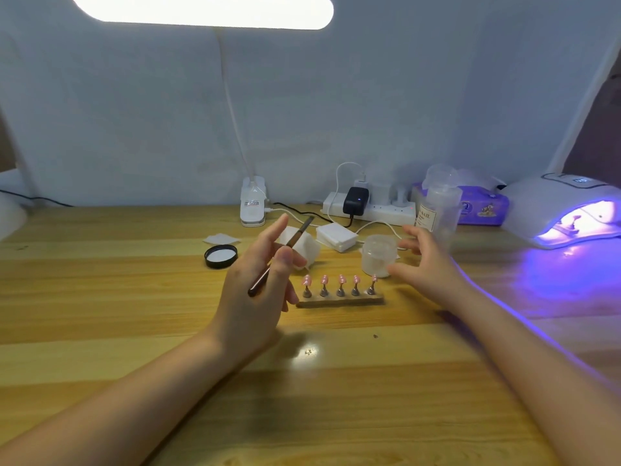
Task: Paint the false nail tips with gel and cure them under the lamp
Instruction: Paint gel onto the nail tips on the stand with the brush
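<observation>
1. Head view: left hand (pixel 258 290) raised over the wooden table (pixel 134 297), thumb and fingers pinching a dark gel brush (pixel 280 255) held slanting, upper end pointing up and to the right.
2. Right hand (pixel 426 264) with fingers spread and relaxed, holding nothing, just right of a small translucent jar (pixel 378 255); whether touching it, cannot tell.
3. Five pink false nail tips (pixel 340 280) upright on metal stems in a row on a holder bar (pixel 339 301), between the two hands, just in front of the jar.
4. Curing lamp (pixel 568 210) at far right on the table, glowing violet inside, well apart from the nail tips.
5. Behind the hands: black lid (pixel 220 256), stack of white wipes (pixel 337 237), clear bottle (pixel 438 210), power strip (pixel 369 206) with a black adapter, purple tissue pack (pixel 480 206).
6. Desk light (pixel 201 10) shining across the top, its clip base (pixel 252 205) on the table.
</observation>
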